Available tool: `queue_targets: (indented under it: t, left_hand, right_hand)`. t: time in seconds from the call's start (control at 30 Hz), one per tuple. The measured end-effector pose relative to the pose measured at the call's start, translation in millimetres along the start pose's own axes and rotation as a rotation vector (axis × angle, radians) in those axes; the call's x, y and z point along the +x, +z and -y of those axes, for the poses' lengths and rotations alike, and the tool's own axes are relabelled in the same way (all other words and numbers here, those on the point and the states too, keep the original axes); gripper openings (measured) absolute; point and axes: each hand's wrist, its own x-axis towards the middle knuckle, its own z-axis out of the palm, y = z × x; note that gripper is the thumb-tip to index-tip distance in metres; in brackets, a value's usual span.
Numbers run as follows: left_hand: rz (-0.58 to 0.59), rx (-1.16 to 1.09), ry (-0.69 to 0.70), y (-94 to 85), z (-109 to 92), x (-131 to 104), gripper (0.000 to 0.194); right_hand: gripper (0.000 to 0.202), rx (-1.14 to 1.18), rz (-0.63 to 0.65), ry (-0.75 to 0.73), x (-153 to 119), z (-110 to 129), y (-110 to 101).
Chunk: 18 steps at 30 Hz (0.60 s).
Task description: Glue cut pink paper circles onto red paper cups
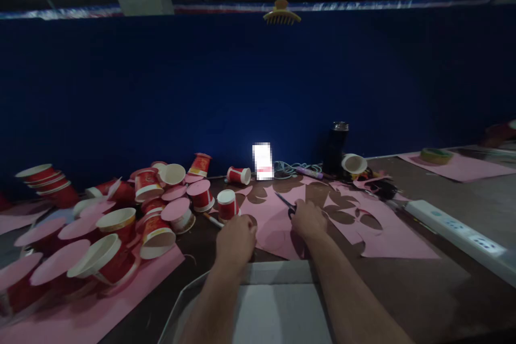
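My right hand [308, 221] is closed around the handles of a pair of scissors [284, 200], whose blades point away and to the left over a pink paper sheet [269, 226]. The sheet has rounded cut-outs along its far edge and a faint circle outline on its near part. At the sheet's left edge, my left hand [235, 239] has its fingers curled and pinched on the paper; the fingertips are partly hidden. Just beyond that hand stands a red paper cup [227, 205], upside down, with an orange-tipped pen [213, 220] beside it.
Many red cups [116, 260], several with pink discs [60, 262], crowd the left side. More cut pink paper [397, 231] and a white power strip [459, 234] lie right. At the back are a lit phone [263, 161], a dark bottle [336, 145] and cables [288, 168]. A box [278, 301] sits in front.
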Motion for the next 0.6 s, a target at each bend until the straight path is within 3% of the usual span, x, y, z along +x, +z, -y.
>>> queue_targets:
  t: [0.2,0.37,0.47,0.6]
  left_hand:
    - [-0.049,0.133,0.029,25.5,-11,-1,0.033]
    - [0.016,0.020,0.048,26.1,-10,-3,0.040]
    - [0.058,-0.022,0.045,24.8,-8,-2,0.038]
    - [0.069,-0.085,0.028,27.3,-3,0,0.029]
  right_hand:
    - [0.034,0.179,0.039,0.017,4,-6,0]
    - [0.040,1.004,0.015,0.108,11,-12,1]
    - [0.039,1.238,0.001,0.136,13,-11,-3]
    - [0.016,1.555,0.076,0.139,10,-7,-11]
